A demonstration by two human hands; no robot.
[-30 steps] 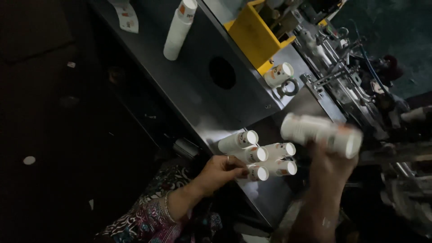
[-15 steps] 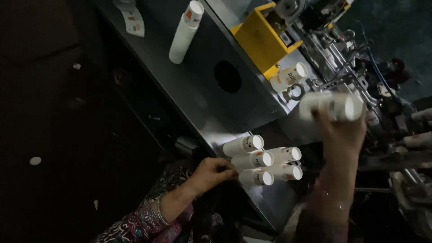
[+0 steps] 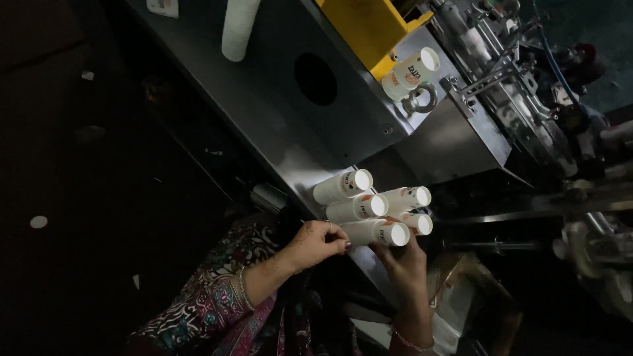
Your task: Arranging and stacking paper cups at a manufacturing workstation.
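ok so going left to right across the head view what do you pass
white spot on the floor → patterned sleeve → left hand → bundle of white tubes → right hand → machine parts

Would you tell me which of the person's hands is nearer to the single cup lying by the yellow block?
Right. The right hand is below the cup, under the cup stacks; the left hand sits lower-left, farther off.

Five capped tubes (image 3: 369, 206) lay clustered on the worktop (image 3: 264, 112) edge between your left hand (image 3: 320, 242) and right hand (image 3: 403, 260); behind them sat a round hole (image 3: 315, 79), with another tube (image 3: 410, 68) further right
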